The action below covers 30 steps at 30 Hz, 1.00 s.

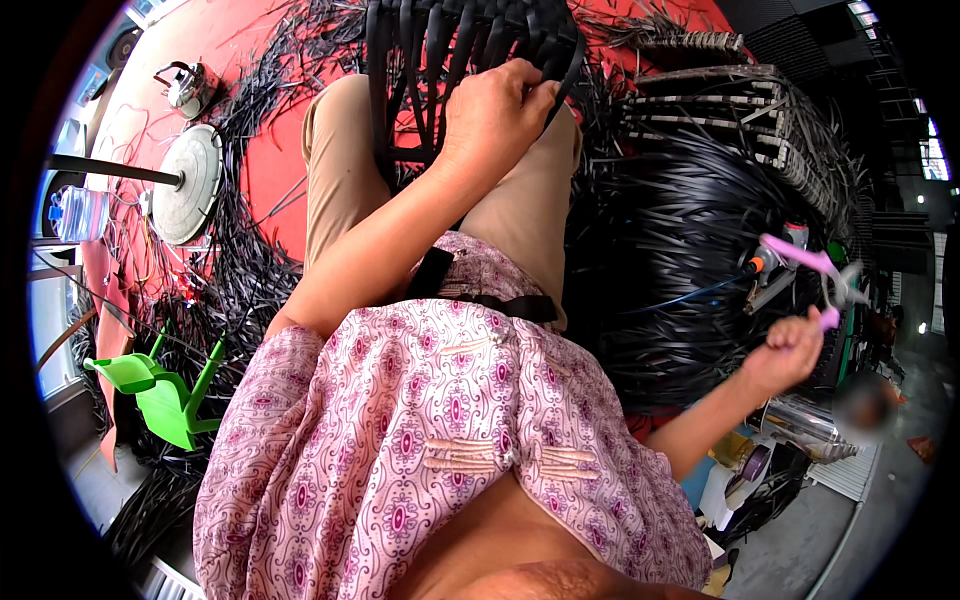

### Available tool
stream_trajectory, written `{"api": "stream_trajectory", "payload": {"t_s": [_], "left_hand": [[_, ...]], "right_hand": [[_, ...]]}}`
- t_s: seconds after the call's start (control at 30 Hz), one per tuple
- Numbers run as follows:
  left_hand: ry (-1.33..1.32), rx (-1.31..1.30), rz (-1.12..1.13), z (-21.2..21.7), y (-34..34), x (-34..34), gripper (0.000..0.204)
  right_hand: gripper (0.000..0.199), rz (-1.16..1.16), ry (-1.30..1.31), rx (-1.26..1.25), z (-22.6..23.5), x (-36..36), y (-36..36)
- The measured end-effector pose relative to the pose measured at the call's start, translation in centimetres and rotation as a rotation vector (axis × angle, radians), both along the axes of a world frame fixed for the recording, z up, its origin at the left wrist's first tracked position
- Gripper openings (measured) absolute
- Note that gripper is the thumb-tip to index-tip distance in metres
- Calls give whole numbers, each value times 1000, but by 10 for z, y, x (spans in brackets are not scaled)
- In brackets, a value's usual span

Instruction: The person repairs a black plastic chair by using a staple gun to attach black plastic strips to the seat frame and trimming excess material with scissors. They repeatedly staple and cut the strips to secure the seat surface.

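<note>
While my left hand (pixel 497 112) pinches the rim of the black strap weave (pixel 505 35) at 12 o'clock, my right hand (pixel 785 355) is clenched round a pink tool (pixel 808 258) at 3, too blurred to identify. Risk: if the left pinch slackens, the weave could shift and its spacing drift. Also, swinging the tool inward could snag the blue hose (pixel 690 297) or black strip pile (pixel 665 225), both around 3.

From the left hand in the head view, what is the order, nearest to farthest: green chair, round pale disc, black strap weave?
1. Black strap weave, touched by the left hand.
2. Round pale disc, at left.
3. Green chair, lower left.
</note>
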<state>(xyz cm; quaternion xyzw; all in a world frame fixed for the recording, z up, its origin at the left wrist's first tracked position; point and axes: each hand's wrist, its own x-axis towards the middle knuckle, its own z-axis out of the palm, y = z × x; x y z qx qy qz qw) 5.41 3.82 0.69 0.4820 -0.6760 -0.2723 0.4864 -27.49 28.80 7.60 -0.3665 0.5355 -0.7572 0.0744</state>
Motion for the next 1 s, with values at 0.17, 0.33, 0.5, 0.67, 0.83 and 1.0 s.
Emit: {"api": "stream_trajectory", "payload": {"t_s": [0.17,0.33,0.5,0.67,0.83,1.0], "left_hand": [[449,377,-213,5,1,3,20],[872,582,-300,10,12,-5,16],[979,620,-329,10,16,-9,16],[1054,600,-290,9,18,-18,17],[1046,635,-322,9,20,-16,12],[990,708,-372,11,19,-5,17]], "right_hand": [[28,492,-153,52,-30,91,-71],[23,559,-261,119,-58,169,-105],[36,564,-212,113,-83,208,-120],[89,917,-61,158,-67,214,-134],[113,1096,-166,246,-64,219,-142],[96,936,39,188,-66,210,-144]]}}
